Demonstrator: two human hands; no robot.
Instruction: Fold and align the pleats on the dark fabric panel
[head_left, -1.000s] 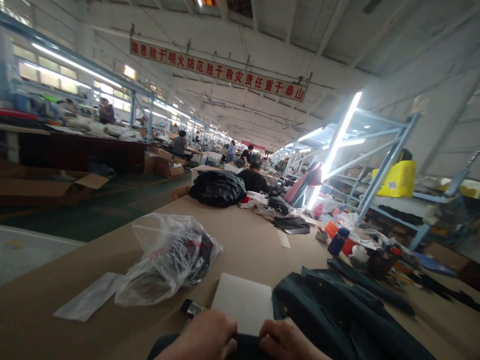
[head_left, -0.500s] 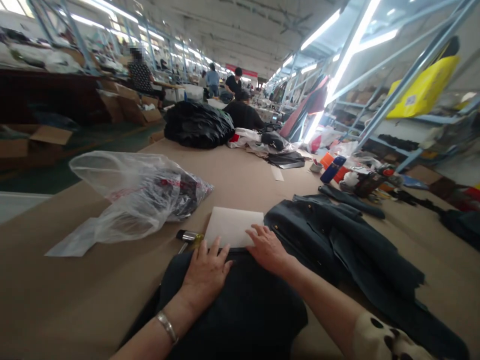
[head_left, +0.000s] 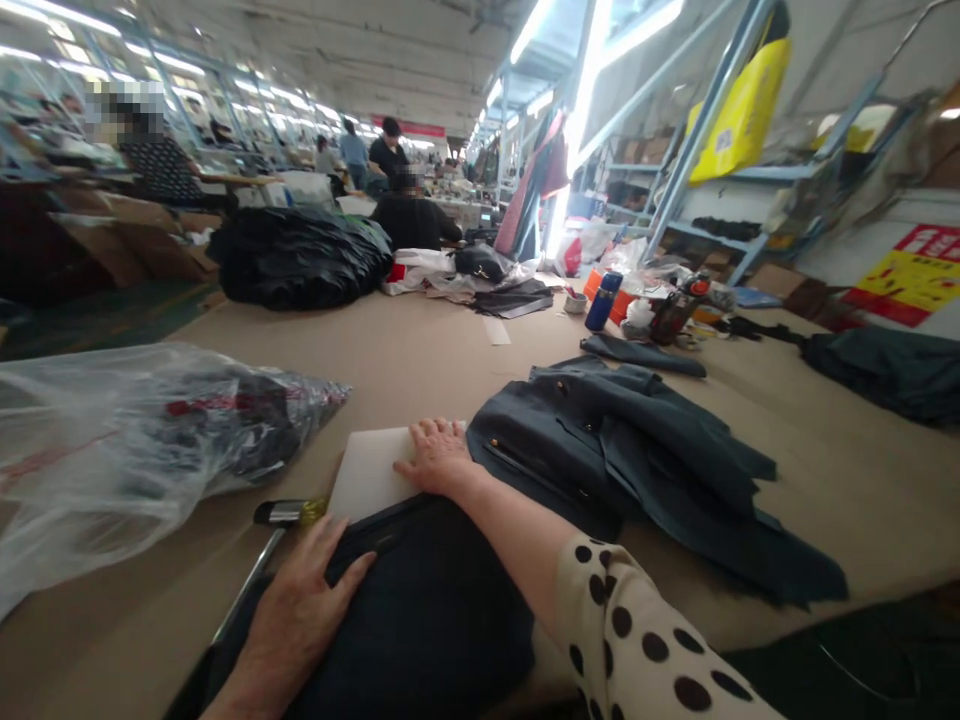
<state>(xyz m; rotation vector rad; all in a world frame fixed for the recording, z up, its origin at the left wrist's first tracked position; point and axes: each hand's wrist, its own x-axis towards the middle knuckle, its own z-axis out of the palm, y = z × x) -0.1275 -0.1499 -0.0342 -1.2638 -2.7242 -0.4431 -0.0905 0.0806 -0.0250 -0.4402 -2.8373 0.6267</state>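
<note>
My right hand lies with fingers spread on a white board, near its far right corner. My left hand rests on a dark navy cloth piece, its fingers apart and its fingertips by the board's near left edge. The cloth covers the near part of the board. Left of the board lies a mallet with a black end, a yellow end and a thin metal shaft. A dark garment with small gold-coloured fittings is spread just right of my right hand.
A clear plastic bag with dark contents lies at left. Further back are a big dark stack of cloth pieces, a blue bottle and a dark cloth strip. A person in black sits beyond the brown table.
My view has turned right. My right hand has moved further onto the white board. My left hand has shifted back toward me along the cloth's left side.
</note>
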